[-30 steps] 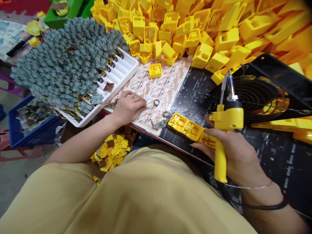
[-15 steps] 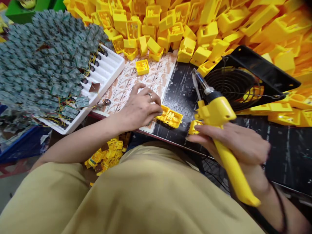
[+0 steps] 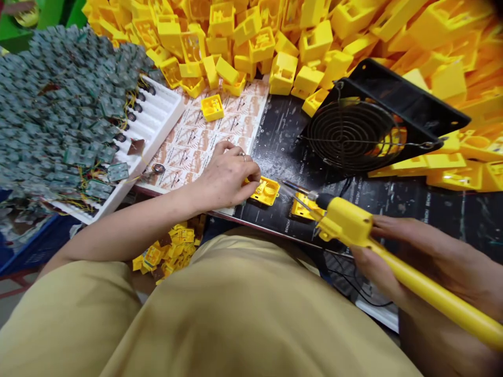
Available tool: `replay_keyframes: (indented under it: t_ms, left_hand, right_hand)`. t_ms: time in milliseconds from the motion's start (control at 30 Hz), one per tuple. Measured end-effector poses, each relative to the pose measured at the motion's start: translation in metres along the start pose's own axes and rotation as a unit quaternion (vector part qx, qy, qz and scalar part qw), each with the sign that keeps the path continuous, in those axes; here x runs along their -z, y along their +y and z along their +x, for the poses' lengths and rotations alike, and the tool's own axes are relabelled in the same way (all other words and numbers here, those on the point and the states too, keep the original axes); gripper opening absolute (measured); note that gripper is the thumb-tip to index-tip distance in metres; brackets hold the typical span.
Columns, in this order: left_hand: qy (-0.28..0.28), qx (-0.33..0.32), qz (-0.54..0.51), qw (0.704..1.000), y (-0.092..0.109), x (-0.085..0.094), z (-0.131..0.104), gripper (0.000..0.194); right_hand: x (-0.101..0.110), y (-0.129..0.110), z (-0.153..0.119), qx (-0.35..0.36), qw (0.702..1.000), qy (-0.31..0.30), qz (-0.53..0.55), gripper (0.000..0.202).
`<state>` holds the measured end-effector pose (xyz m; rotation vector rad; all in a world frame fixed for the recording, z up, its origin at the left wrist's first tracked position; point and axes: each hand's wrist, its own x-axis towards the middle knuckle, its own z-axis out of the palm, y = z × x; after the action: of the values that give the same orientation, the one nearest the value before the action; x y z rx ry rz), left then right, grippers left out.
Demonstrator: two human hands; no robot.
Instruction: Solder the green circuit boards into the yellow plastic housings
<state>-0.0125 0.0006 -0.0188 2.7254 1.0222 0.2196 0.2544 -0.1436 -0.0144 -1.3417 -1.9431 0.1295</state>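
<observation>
My right hand (image 3: 428,262) is wrapped round the handle of a yellow soldering gun (image 3: 349,220). Its metal tip and the thin feed tube beside it point left, over a small open yellow case (image 3: 302,206) on the black board. My left hand (image 3: 231,175) has its fingers curled over the left end of another open yellow plastic case (image 3: 266,191); the fingertips hide that end. A ring is on one finger. Whether the soldering tip touches either case I cannot tell.
Yellow cases (image 3: 283,70) are heaped along the back. A black fan (image 3: 349,136) with a wire guard stands right of centre. At left, a white foam tray (image 3: 161,120) bears many grey-green circuit pieces (image 3: 58,104). A lone yellow case (image 3: 212,108) lies on patterned paper. More yellow pieces (image 3: 173,248) are below the bench edge.
The soldering gun has swung from pointing up and back to pointing left and low, near the cases. My right hand has moved right and nearer. My left hand stays at its case.
</observation>
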Motion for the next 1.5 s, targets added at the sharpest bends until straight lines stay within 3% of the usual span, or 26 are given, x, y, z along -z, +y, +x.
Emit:
replay_keyframes:
  t_ms: [100,233,333,533,700,933,1067,1200,1300,1400,1500]
  left_hand:
    - [-0.006,0.001,0.001,1.0,0.0,0.001,0.001,0.021]
    - [-0.017,0.003,-0.01,1.0,-0.002,0.005,0.0,0.02]
    - [-0.035,0.0,-0.036,0.999,-0.002,0.01,-0.002,0.02]
    - [-0.062,-0.011,-0.012,0.998,0.001,0.009,-0.004,0.022]
    - [-0.07,-0.028,0.005,0.997,0.002,0.01,-0.002,0.023]
    - [-0.081,-0.04,0.017,0.996,0.0,0.011,0.0,0.022]
    - [-0.084,-0.048,0.017,0.995,0.0,0.012,0.0,0.023]
    - [-0.088,-0.053,0.024,0.994,0.0,0.013,0.0,0.024]
    - [-0.092,-0.053,0.029,0.994,0.0,0.013,0.001,0.024]
    - [-0.091,-0.052,0.034,0.994,0.0,0.012,0.001,0.024]
    - [-0.088,-0.055,0.034,0.994,0.001,0.011,0.002,0.024]
  right_hand:
    - [-0.008,-0.003,0.007,0.052,0.996,-0.009,0.069,0.044]
    - [-0.013,-0.007,0.006,0.006,0.995,-0.054,0.079,0.028]
    - [-0.01,-0.009,0.009,-0.001,0.997,-0.047,0.064,0.029]
    - [-0.005,-0.011,0.023,0.11,0.986,-0.089,0.085,0.034]
    - [-0.008,-0.012,0.026,0.116,0.987,-0.103,0.046,0.008]
    - [-0.003,-0.016,0.037,0.174,0.979,-0.094,0.042,0.018]
    - [-0.002,-0.015,0.038,0.155,0.982,-0.103,0.042,0.01]
    - [-0.003,-0.02,0.037,0.162,0.982,-0.095,0.038,0.021]
    - [0.001,-0.022,0.035,0.131,0.983,-0.12,0.045,0.022]
    - [0.006,-0.019,0.03,0.103,0.989,-0.098,0.042,0.02]
    - [0.007,-0.015,0.026,0.062,0.993,-0.097,0.021,0.008]
